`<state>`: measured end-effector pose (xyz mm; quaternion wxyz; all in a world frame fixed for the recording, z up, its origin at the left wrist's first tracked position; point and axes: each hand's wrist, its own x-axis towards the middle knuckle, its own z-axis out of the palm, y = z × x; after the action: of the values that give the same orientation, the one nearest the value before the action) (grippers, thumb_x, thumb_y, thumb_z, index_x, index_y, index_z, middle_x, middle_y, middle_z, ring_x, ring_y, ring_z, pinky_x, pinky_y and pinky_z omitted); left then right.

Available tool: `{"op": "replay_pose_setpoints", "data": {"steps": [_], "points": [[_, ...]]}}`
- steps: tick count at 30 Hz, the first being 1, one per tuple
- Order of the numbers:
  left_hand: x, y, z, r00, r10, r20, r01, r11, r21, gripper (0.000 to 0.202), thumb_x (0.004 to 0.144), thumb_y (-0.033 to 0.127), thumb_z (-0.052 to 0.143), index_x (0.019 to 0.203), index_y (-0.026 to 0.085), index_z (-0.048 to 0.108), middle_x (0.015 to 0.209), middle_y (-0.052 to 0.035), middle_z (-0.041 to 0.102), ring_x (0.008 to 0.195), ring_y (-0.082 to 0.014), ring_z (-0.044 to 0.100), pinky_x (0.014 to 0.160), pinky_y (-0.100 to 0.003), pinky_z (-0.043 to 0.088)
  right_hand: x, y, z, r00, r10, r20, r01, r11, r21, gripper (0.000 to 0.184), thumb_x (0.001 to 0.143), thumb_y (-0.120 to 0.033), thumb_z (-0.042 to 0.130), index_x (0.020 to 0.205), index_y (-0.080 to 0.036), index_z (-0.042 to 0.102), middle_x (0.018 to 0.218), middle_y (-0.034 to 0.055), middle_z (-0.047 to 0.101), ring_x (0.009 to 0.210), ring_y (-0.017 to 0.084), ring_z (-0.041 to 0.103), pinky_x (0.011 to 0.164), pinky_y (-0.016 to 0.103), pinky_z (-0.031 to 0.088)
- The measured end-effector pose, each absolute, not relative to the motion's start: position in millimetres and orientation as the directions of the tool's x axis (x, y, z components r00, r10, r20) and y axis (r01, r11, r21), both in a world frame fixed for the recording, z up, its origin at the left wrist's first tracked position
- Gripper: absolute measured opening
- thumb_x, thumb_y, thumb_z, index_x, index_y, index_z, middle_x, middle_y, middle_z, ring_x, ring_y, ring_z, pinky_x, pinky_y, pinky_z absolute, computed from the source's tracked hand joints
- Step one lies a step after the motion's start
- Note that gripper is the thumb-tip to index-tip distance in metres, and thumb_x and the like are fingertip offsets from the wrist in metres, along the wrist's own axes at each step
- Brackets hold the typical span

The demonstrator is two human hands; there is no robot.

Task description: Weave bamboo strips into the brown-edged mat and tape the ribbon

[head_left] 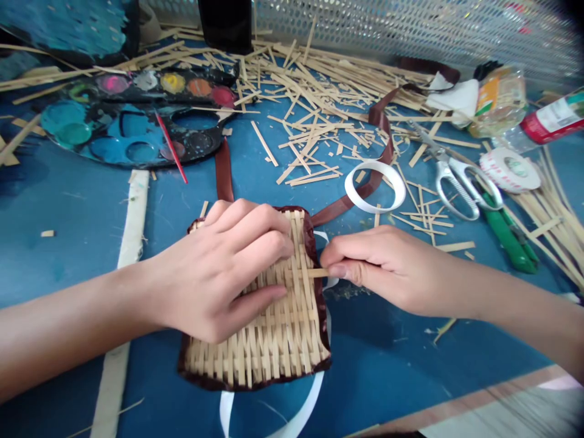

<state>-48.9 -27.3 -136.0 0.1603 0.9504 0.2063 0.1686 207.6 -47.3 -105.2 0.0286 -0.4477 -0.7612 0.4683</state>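
Note:
A small woven bamboo panel (255, 356) lies on the blue table, its edge bound in dark brown ribbon. My left hand (228, 261) rests on top of it with fingers slightly bent, pressing the weave and covering its upper left part. Between the thumb and fingers of my right hand (374, 264) is the end of a thin bamboo strip (314, 273), which runs sideways into the weave at the panel's right side. Brown ribbon (331, 210) trails from the top edge, and white ribbon (301, 410) loops out from beneath the panel.
Loose bamboo strips (314, 128) litter the back. A paint palette (137, 131) with a red brush (171, 146) lies at the left. Scissors (469, 182), a green cutter (511, 237), a tape roll (511, 170) and bottles (499, 100) are at the right. A white ribbon ring (375, 185) stands above my right hand.

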Motion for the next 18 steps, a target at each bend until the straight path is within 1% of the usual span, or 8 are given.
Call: {"op": "replay_pose_setpoints", "data": {"steps": [3,5,8,11,15,18], "points": [[-47.8,-27.9,-136.2,0.858,0.454,0.241,0.357,-0.863,0.357,0.017,0.094,0.029,0.052,0.105,0.016,0.055,0.114,-0.0131,0.060,0.094,-0.0263,0.051,0.078,-0.041,0.034,207.6,-48.8,-109.6,-0.544,0.684,-0.486,0.627,-0.053,-0.777,0.026,0.098,-0.036,0.048,0.082,-0.019,0.060,0.062,-0.0039,0.053,0.055,0.010,0.047,0.053,0.023,0.035],[-46.9,-28.4,-136.5,0.856,0.461,0.236,0.370,-0.863,0.343,0.018,0.094,0.029,0.051,0.105,0.016,0.055,0.114,-0.0136,0.061,0.095,-0.0266,0.052,0.077,-0.041,0.034,207.2,-48.7,-110.9,-0.525,0.675,-0.518,0.618,-0.117,-0.778,0.027,0.098,-0.036,0.048,0.081,-0.018,0.059,0.062,-0.0031,0.055,0.056,0.010,0.049,0.054,0.023,0.037],[-47.6,-29.2,-136.2,0.855,0.455,0.249,0.368,-0.871,0.325,0.016,0.094,0.030,0.051,0.101,0.016,0.057,0.111,-0.0131,0.062,0.094,-0.0267,0.053,0.076,-0.041,0.034,207.3,-46.3,-111.1,-0.551,0.655,-0.517,0.621,-0.092,-0.779,0.026,0.098,-0.034,0.049,0.081,-0.018,0.059,0.063,-0.0027,0.057,0.057,0.010,0.050,0.057,0.023,0.038],[-51.1,-29.2,-135.8,0.867,0.408,0.286,0.323,-0.897,0.301,0.011,0.095,0.025,0.051,0.097,0.020,0.061,0.107,-0.0089,0.066,0.094,-0.0252,0.056,0.077,-0.041,0.035,208.1,-43.3,-110.9,-0.572,0.635,-0.519,0.622,-0.075,-0.779,0.024,0.099,-0.032,0.048,0.082,-0.018,0.058,0.064,-0.0030,0.058,0.057,0.009,0.050,0.058,0.023,0.039],[-56.5,-27.1,-137.0,0.884,0.341,0.319,0.243,-0.919,0.310,0.017,0.095,0.018,0.048,0.099,0.022,0.064,0.105,-0.0052,0.069,0.097,-0.0241,0.061,0.082,-0.041,0.036,207.2,-43.8,-110.5,-0.538,0.634,-0.556,0.663,-0.089,-0.743,0.024,0.099,-0.033,0.049,0.083,-0.019,0.060,0.065,-0.0028,0.059,0.059,0.010,0.053,0.058,0.023,0.040],[-58.4,-22.8,-137.2,0.900,0.306,0.310,0.202,-0.923,0.327,0.020,0.093,0.016,0.047,0.099,0.023,0.065,0.106,-0.0045,0.070,0.094,-0.0232,0.063,0.082,-0.041,0.036,205.4,-47.6,-110.9,-0.506,0.654,-0.562,0.709,-0.056,-0.703,0.027,0.100,-0.037,0.049,0.084,-0.020,0.062,0.066,-0.0029,0.062,0.061,0.010,0.056,0.059,0.024,0.039]]}}
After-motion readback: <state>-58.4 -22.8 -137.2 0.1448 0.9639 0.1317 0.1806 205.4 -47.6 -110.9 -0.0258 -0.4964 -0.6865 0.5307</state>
